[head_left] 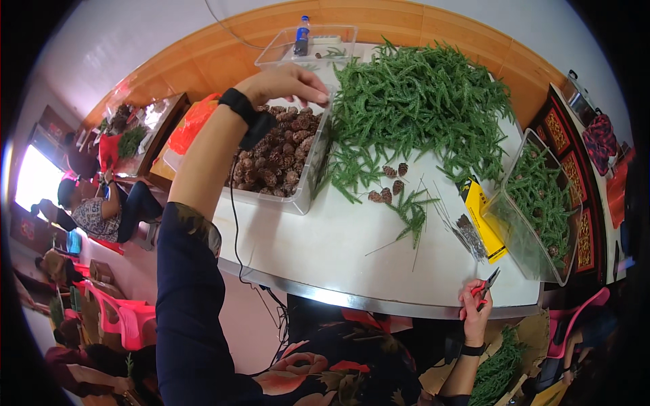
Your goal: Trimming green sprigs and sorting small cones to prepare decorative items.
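My left hand (290,82) is raised over the far side of a clear plastic bin (308,196) full of brown pinecones (284,152). Its fingers are bent and partly apart beside the bin's right rim, and nothing shows in them. My right hand (474,304) grips red-handled pliers (485,287) at the table's near edge, jaws pointing up and away. Several loose pinecones (389,171) and a green sprig (410,213) with wire stems lie between the hands. A yellow package (482,220) lies beyond the pliers, with thin wires (467,230) along its left side.
A large heap of green artificial sprigs (420,108) covers the table's far side. At the right, a clear bin (535,260) holds more sprigs. A bottle (302,37) stands by a clear tray at the back. A black cable (233,210) hangs over the near edge. People sit at the left.
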Tool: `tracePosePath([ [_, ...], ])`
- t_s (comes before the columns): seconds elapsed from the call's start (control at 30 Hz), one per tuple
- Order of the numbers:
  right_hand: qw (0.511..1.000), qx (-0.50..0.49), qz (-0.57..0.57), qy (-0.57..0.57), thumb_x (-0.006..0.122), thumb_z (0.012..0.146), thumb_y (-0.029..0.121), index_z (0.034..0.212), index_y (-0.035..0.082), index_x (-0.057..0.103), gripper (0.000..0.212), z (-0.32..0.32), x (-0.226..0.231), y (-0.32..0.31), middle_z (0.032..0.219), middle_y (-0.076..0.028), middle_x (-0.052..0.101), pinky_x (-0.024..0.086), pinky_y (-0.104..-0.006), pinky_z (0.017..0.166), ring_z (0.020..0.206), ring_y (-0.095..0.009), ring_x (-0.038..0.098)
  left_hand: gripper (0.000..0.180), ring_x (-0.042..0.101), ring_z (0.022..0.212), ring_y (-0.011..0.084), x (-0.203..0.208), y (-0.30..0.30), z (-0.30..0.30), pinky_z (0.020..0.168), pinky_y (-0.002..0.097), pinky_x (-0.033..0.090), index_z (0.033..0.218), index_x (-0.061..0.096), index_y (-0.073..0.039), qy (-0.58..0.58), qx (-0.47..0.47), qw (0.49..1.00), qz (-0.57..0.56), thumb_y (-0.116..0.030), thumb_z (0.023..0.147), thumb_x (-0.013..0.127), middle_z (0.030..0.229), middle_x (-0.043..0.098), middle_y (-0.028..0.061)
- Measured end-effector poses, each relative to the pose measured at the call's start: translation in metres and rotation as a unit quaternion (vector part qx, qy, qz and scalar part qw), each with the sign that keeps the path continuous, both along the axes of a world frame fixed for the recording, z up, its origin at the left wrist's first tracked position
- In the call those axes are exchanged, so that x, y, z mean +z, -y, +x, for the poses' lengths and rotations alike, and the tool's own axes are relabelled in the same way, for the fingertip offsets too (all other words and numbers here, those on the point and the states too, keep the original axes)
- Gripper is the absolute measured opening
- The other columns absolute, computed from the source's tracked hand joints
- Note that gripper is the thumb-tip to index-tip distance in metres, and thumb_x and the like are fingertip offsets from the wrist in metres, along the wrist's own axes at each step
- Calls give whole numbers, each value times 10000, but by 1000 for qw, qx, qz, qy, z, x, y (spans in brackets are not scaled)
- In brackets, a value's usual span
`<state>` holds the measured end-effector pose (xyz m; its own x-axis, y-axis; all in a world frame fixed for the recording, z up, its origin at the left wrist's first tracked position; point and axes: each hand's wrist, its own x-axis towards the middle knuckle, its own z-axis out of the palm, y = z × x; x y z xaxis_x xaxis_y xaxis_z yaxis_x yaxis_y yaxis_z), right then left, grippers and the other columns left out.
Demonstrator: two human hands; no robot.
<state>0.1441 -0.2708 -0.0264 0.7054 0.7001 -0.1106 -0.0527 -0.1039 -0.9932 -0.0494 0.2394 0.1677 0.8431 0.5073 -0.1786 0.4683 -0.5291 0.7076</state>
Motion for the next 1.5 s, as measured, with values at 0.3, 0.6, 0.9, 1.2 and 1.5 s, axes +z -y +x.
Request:
tracePosePath([
  [0.3, 1000, 5, 9, 1, 611, 882, 185, 1042, 63, 495, 233, -1, -3, 1, 791, 4, 503, 323, -137, 393, 679, -44, 485, 315, 601, 833, 129, -29, 18, 34, 759, 288, 459, 1081, 670, -96, 119, -24, 992, 39, -322, 863, 644, 919, 685, 46],
  [0.6, 1000, 4, -1, 2, 616, 885, 199, 1059, 55, 496, 256, 1, -2, -1, 797, 11, 499, 324, -140, 396, 682, -44, 480, 186, 657, 801, 309, -69, -49, -7, 734, 391, 514, 842, 725, -89, -141, -15, 920, 365, -202, 710, 658, 808, 681, 144],
  [0.9, 1000, 1, 2, 2, 612, 885, 181, 1055, 53, 508, 237, -1, -1, 1, 796, 17, 504, 328, -148, 410, 631, -32, 448, 146, 660, 724, 237, -3, -21, -4, 671, 359, 515, 808, 728, -75, -16, 140, 926, 351, -191, 728, 690, 721, 681, 106],
  [1.2, 1000, -4, -8, 2, 609, 887, 185, 1063, 53, 504, 243, -2, 0, 0, 799, 19, 501, 329, -147, 415, 630, -30, 447, 359, 591, 867, 117, 4, -11, -10, 770, 264, 473, 1153, 609, -33, 92, -33, 979, 181, -240, 863, 653, 966, 655, 55],
  [1.5, 999, -9, -14, 29, 571, 883, 158, 1017, 72, 496, 175, -3, 0, -4, 772, 11, 495, 315, -142, 402, 637, -30, 453, 219, 643, 845, 228, -30, -73, -161, 757, 349, 505, 981, 666, -20, -111, 133, 936, 307, -146, 804, 637, 952, 671, 130],
])
